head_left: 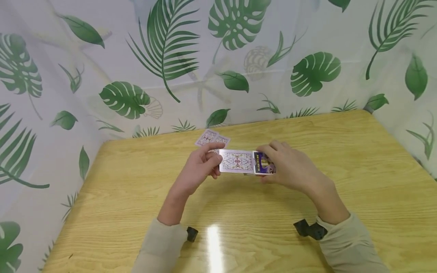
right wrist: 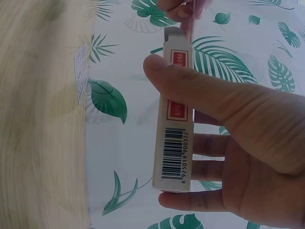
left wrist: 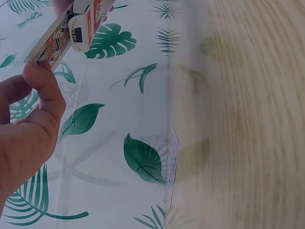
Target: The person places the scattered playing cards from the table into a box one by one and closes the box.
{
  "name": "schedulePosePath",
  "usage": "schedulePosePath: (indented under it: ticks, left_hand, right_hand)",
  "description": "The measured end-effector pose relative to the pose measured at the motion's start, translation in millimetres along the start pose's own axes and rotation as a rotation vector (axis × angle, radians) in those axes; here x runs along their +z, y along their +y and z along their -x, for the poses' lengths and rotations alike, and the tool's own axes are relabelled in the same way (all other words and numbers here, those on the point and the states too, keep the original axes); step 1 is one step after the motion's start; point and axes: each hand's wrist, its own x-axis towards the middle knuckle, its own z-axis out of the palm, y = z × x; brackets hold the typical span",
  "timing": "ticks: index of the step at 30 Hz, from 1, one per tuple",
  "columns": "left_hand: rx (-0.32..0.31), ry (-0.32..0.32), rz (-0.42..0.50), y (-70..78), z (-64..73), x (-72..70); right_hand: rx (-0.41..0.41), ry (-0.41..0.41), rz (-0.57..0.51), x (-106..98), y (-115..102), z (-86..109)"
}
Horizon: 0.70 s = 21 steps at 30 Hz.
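Above the table, my left hand (head_left: 199,163) pinches the end of the playing cards (head_left: 237,161), which stick out of a card box (head_left: 264,163) with ornate backs facing up. My right hand (head_left: 295,168) grips that box, thumb along one narrow side and fingers along the other. In the right wrist view the box's side (right wrist: 174,152) shows a barcode and a red panel, and a flap (right wrist: 174,32) stands up at its end. From the left wrist, coloured faces of the cards (left wrist: 52,45) are visible beside the box's open end (left wrist: 81,31).
Beyond the left hand, patterned cards (head_left: 207,137) lie on the wooden table (head_left: 153,197), close to its back edge. A leaf-printed cloth (head_left: 191,94) hangs behind the table and at both sides.
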Motion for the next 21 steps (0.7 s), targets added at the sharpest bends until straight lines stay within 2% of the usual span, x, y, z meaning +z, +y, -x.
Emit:
schedulePosePath:
  ticks: [3, 7, 21]
  left_hand:
    - [-0.03, -0.024, 0.07, 0.4, 0.2, -0.3]
    - [-0.041, -0.044, 0.116, 0.0, 0.3, 1.4]
    - [-0.029, -0.058, 0.144, -4.2, -1.5, 9.0]
  right_hand:
    - [0.001, -0.002, 0.002, 0.4, 0.2, 0.1]
    - [-0.003, 0.002, 0.003, 1.0, 0.5, 0.8]
    - [-0.003, 0.001, -0.009, -0.5, -1.5, 2.4]
